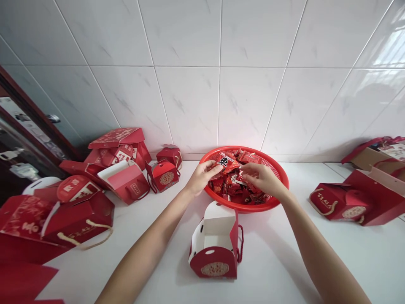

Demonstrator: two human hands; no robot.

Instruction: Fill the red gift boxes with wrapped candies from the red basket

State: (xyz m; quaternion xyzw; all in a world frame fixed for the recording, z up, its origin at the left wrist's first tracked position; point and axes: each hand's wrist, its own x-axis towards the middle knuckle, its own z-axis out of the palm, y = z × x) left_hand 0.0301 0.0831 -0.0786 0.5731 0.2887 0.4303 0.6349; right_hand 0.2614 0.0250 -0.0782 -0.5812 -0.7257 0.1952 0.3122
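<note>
Over the left part of a red plastic basket [283, 179], my left hand [202, 175] pinches a red wrapped snack packet [228, 162] with a black character on it. My right hand [261, 175] is above the basket's right side, fingers curled close to the wrapped packets; whether it grips one I cannot make out. Several red wrapped packets [234, 185] fill the basket's bottom. In front of the basket, between my forearms, a red gift box [215, 253] with a white inside stands with its top flaps open. A dark red cord handle hangs at its right side.
Red gift boxes, some with cord handles, crowd the left, among them a small box [166, 175] and a larger one [79, 215]. On the right stand another red box [343, 204] and a red bag [379, 194]. A white tiled wall [190, 105] rises behind the white counter [272, 261].
</note>
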